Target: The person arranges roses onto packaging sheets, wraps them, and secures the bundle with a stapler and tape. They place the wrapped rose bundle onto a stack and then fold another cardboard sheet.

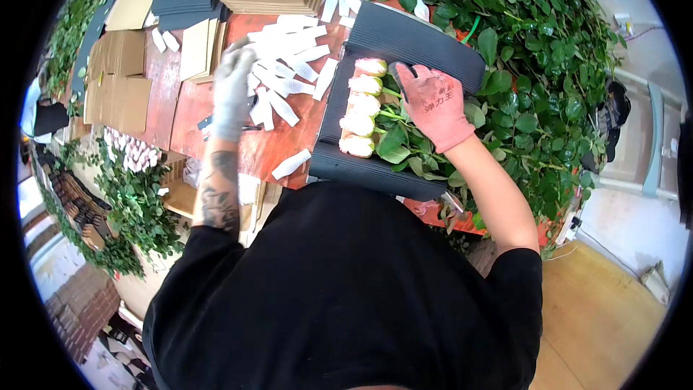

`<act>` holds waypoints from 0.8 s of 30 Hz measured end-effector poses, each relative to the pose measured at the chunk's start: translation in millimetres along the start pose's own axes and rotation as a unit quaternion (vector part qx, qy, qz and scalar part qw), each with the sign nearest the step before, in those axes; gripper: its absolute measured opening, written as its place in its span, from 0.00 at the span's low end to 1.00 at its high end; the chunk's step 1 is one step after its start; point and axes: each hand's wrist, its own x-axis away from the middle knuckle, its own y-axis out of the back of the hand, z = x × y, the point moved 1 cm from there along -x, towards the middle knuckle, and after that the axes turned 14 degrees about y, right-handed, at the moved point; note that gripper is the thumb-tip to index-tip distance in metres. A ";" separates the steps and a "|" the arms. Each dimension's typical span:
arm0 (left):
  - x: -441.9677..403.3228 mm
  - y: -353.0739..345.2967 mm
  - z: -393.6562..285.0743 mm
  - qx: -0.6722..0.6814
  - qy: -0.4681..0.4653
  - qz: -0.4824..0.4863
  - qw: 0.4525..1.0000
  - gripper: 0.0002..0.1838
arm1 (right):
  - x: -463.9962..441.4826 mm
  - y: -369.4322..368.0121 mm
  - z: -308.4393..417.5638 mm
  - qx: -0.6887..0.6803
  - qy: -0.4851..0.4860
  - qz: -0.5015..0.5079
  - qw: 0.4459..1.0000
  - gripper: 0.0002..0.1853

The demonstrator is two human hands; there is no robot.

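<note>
One red surface (268,150) bears heaped leaves (520,94) right of a ridged black sheet (411,36). On it the gloved right hand (433,105), half curled, meets stems (390,114), grip unclear; left of the sheet, the left hand (234,81) blurs, opening and hold unclear. Five rounded roses (363,105) lie on the sheet, mesh sleeves (297,87) left of it.

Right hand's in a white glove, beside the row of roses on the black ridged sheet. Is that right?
Wrong colour: the head view shows the right hand in a pink glove, not white, beside the row of roses on the black ridged sheet.
</note>
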 end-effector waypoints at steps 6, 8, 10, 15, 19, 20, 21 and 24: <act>60.7 3.9 -41.9 -0.475 -0.273 -0.017 0.837 0.15 | 2.6 -5.2 -1.5 0.003 0.019 0.013 1.000 0.27; 85.0 -38.7 -54.6 -0.478 -0.296 0.079 0.823 0.13 | 2.4 -4.1 -0.5 0.003 0.019 0.024 1.000 0.26; 87.2 -72.2 -55.9 -0.494 -0.319 0.148 0.795 0.14 | 1.6 -2.3 -2.4 0.006 0.027 -0.003 1.000 0.24; 45.4 -107.7 -25.9 -0.541 -0.315 0.256 0.736 0.22 | 0.8 4.8 -1.8 0.003 0.027 0.009 1.000 0.22; 39.2 -111.9 -25.6 -0.564 -0.309 0.245 0.726 0.23 | 4.5 7.2 -2.4 -0.013 0.014 -0.013 1.000 0.20; 38.3 -111.4 -25.0 -0.565 -0.308 0.245 0.725 0.23 | 4.3 12.1 -1.3 -0.032 0.001 0.006 0.999 0.19; 36.9 -110.2 -24.2 -0.551 -0.312 0.248 0.733 0.23 | 5.5 17.2 2.1 -0.034 0.004 0.006 0.999 0.19; 30.7 -106.0 -22.5 -0.510 -0.301 0.268 0.760 0.21 | 9.1 23.3 12.5 -0.027 0.008 -0.044 0.999 0.19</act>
